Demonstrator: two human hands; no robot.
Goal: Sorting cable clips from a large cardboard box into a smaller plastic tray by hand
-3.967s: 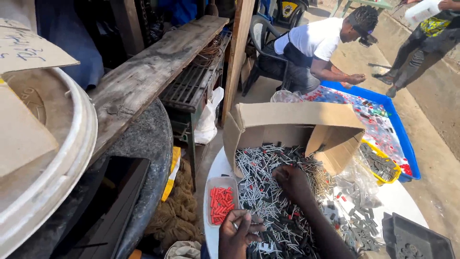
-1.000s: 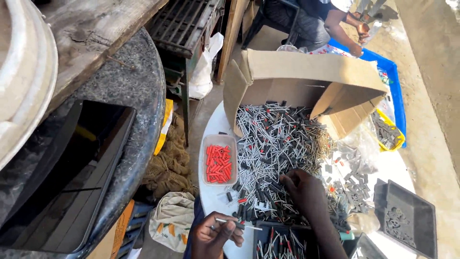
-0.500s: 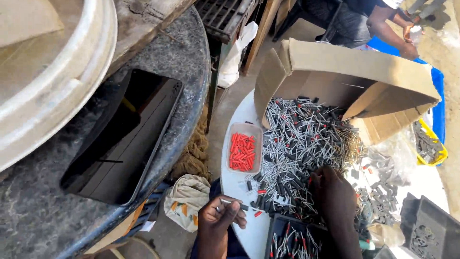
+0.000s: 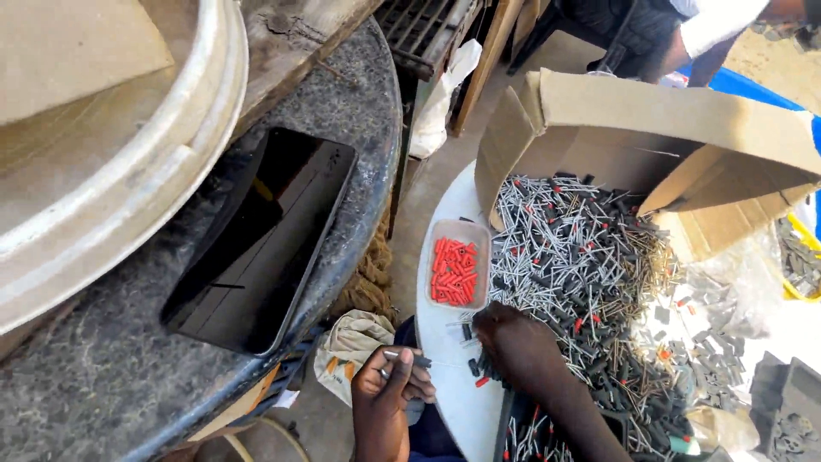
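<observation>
Grey metal pins (image 4: pixel 581 257), thin and straight, many with dark sleeves and a few red tips, lie heaped across the white round table (image 4: pixel 440 342), spilling from the mouth of a cardboard box (image 4: pixel 684 111) tipped on its side at the table's far edge. The right hand (image 4: pixel 513 342) rests palm down on the near edge of the heap, fingers curled loosely into the pins (whether it grips any I cannot tell). The left hand (image 4: pixel 389 381) hovers just off the table's near left edge, its fingertips pinched shut on one slim pin (image 4: pixel 410 358) with a dark sleeve, held roughly level. Near the table's left edge, just beside the heap, sits a small clear plastic tray (image 4: pixel 457 272), rectangular with rounded corners, filled with short red plastic caps (image 4: pixel 453 274). Brass-coloured pins (image 4: pixel 654 265) mix in toward the right side of the heap. Left of the table stands a dark speckled stone slab (image 4: pixel 359 120) with a rounded rim, carrying a glossy black flat panel (image 4: pixel 261 239). A crumpled beige cloth (image 4: pixel 359 342) lies below between slab and table.
</observation>
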